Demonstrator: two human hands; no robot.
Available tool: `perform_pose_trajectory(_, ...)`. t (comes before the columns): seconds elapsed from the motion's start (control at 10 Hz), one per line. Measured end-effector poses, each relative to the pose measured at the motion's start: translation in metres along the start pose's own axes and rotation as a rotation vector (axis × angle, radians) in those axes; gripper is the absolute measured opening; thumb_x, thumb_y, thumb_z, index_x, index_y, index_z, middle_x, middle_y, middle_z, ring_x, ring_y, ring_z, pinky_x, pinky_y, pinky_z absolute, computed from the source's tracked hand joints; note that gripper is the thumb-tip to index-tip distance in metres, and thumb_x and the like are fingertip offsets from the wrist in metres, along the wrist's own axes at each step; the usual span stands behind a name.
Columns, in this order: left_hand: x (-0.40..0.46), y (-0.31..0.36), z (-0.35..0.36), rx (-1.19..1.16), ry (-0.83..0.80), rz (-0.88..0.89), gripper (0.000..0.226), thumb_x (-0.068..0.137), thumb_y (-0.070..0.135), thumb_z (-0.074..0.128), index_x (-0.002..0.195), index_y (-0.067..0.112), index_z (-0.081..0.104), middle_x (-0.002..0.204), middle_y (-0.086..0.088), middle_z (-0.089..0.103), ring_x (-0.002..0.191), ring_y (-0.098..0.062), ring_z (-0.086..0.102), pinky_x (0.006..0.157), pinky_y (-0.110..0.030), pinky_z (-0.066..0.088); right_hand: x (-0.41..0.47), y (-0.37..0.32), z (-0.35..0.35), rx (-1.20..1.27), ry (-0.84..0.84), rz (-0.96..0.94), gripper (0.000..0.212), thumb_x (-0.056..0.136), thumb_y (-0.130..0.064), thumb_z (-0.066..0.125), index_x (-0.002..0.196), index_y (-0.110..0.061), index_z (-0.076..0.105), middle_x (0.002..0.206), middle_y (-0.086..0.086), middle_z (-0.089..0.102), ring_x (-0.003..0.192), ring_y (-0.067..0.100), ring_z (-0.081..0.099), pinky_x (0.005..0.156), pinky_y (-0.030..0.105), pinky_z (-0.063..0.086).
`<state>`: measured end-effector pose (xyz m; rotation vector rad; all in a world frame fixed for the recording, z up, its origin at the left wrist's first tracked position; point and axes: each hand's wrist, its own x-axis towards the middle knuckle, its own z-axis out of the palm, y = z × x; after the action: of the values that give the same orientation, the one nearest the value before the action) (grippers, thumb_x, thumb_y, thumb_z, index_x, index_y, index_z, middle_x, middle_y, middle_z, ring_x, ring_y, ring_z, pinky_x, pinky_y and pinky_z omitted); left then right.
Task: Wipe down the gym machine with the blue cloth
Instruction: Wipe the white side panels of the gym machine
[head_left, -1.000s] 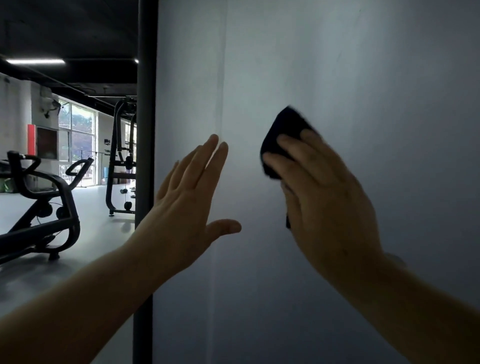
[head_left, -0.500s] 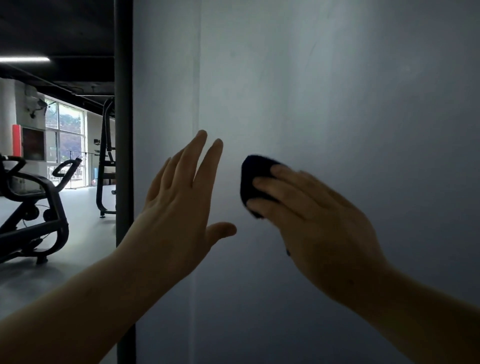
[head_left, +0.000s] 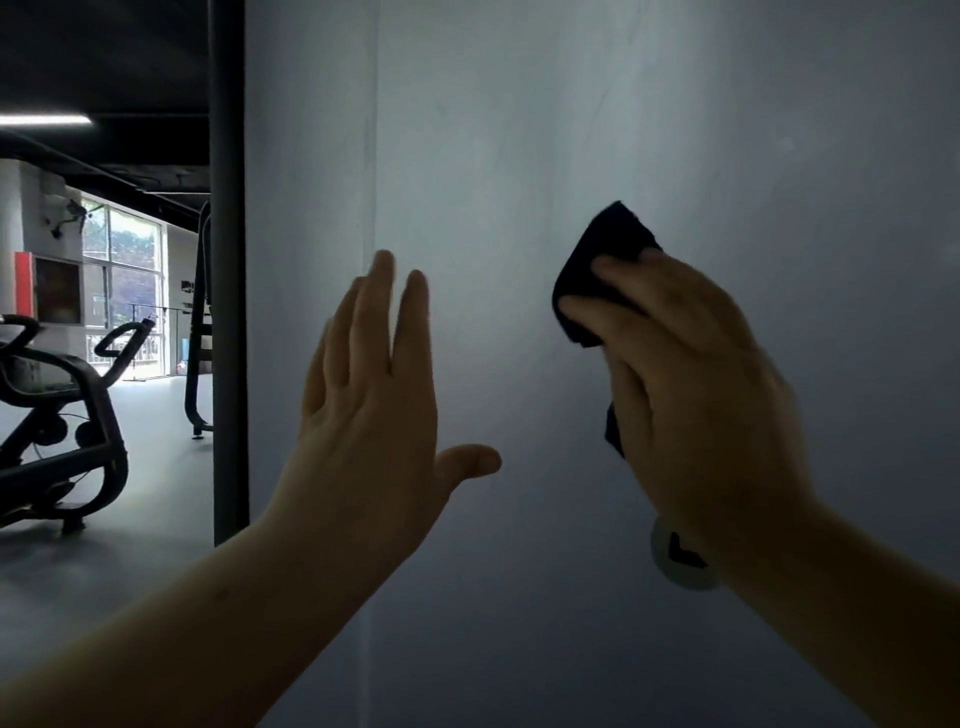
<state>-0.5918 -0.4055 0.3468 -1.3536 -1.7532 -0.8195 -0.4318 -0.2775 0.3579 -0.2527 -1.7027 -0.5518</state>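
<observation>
Cloth (head_left: 602, 270) under right hand (head_left: 696, 384), against panel (head_left: 519, 156)

Cloth (head_left: 602, 270) seemingly against panel (head_left: 519, 156), right.
</observation>
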Motion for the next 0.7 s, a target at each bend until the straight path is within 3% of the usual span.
perform_pose_trajectory(0.1, 0.001, -0.003, 0.001, -0.059, 0.011, -0.046, 0.129, 0.058, 0.078, 0.047, 0.15, 0.024, -0.026, 0.155, 0.011, -0.035, 0.138, -0.002, -0.029, 0.111, -0.029, -0.014, 0.009, -0.017, 0.013, -0.077, -0.103, -0.21, 0.049, 0.079, 0.001, 0.067, 0.126, -0.014, 0.066, 0.137, 0.007, 0.058, 0.133, 0.027, 0.046, 0.105, 0.037, 0.036)
perform_pose_trajectory(0.2, 0.001, -0.005, 0.001, 0.001, -0.004, -0.063, 0.129, 0.057, 0.083, 0.038, 0.15, 0.02, -0.026, 0.156, 0.004, -0.033, 0.133, -0.001, -0.03, 0.107, -0.029, -0.018, 0.033, -0.014, 0.015, -0.106, -0.132, -0.268, 0.042, 0.088, -0.006, 0.054, 0.128, -0.011, 0.063, 0.137, 0.012, 0.057, 0.132, 0.032, 0.047, 0.106, 0.041, 0.038)
perform_pose_trajectory(0.3, 0.001, -0.006, 0.003, 0.188, 0.017, -0.019, 0.124, 0.062, 0.084, 0.034, 0.154, 0.006, 0.004, 0.162, -0.018, 0.003, 0.147, -0.03, 0.007, 0.113, -0.044, 0.005, 0.043, -0.017, 0.014, -0.065, -0.084, -0.201, 0.041, 0.085, -0.001, 0.065, 0.126, -0.006, 0.064, 0.134, 0.017, 0.058, 0.129, 0.035, 0.05, 0.1, 0.045, 0.044)
perform_pose_trajectory(0.4, 0.0, -0.008, 0.005, 0.246, 0.029, 0.0, 0.123, 0.064, 0.082, 0.039, 0.152, 0.0, 0.013, 0.16, -0.022, 0.013, 0.146, -0.037, 0.022, 0.115, -0.053, 0.019, 0.024, -0.025, 0.018, -0.111, -0.147, -0.381, 0.035, 0.09, -0.005, 0.056, 0.124, -0.007, 0.065, 0.13, 0.014, 0.061, 0.125, 0.031, 0.053, 0.107, 0.04, 0.037)
perform_pose_trajectory(0.5, -0.001, -0.009, 0.005, 0.26, 0.053, 0.002, 0.123, 0.064, 0.08, 0.045, 0.152, -0.003, 0.017, 0.16, -0.021, 0.015, 0.145, -0.037, 0.024, 0.115, -0.055, 0.023, 0.037, -0.013, 0.019, 0.084, -0.104, -0.149, 0.032, 0.097, -0.036, 0.055, 0.127, -0.028, 0.063, 0.132, -0.011, 0.059, 0.126, 0.005, 0.049, 0.11, 0.031, 0.04)
perform_pose_trajectory(0.6, -0.001, -0.009, 0.006, 0.273, 0.059, 0.001, 0.123, 0.063, 0.08, 0.047, 0.151, -0.003, 0.021, 0.159, -0.021, 0.018, 0.145, -0.037, 0.026, 0.115, -0.056, 0.025, 0.05, -0.012, 0.02, 0.102, -0.03, -0.145, 0.03, 0.096, -0.045, 0.055, 0.124, -0.036, 0.062, 0.129, -0.022, 0.056, 0.121, -0.008, 0.046, 0.108, 0.026, 0.039)
perform_pose_trajectory(0.7, 0.0, -0.008, 0.007, 0.278, 0.062, 0.002, 0.123, 0.063, 0.079, 0.047, 0.15, -0.004, 0.023, 0.158, -0.022, 0.02, 0.144, -0.038, 0.028, 0.114, -0.057, 0.027, 0.034, -0.018, 0.019, -0.074, -0.157, -0.352, 0.031, 0.097, -0.02, 0.052, 0.124, -0.018, 0.066, 0.131, 0.002, 0.061, 0.123, 0.016, 0.052, 0.113, 0.039, 0.037)
